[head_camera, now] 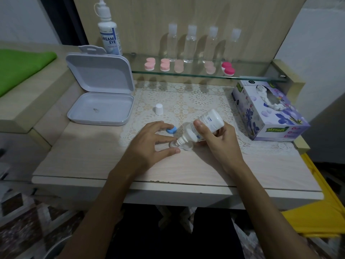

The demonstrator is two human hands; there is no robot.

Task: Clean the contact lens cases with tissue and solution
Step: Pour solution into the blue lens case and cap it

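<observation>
The right hand (214, 139) grips the small solution bottle (203, 126), tipped nozzle-down and leftward, its long axis slanting from upper right to lower left. The nozzle sits right over the clear lens case (180, 145) on the desk (93, 156). The left hand (149, 144) steadies that case, thumb and forefinger pinching its left side. A blue cap (171, 130) lies just behind the fingers. Likely next comes a squeeze, so the tip must stay over the open well. The tissue box (268, 111) waits to the right, nearer the right hand.
</observation>
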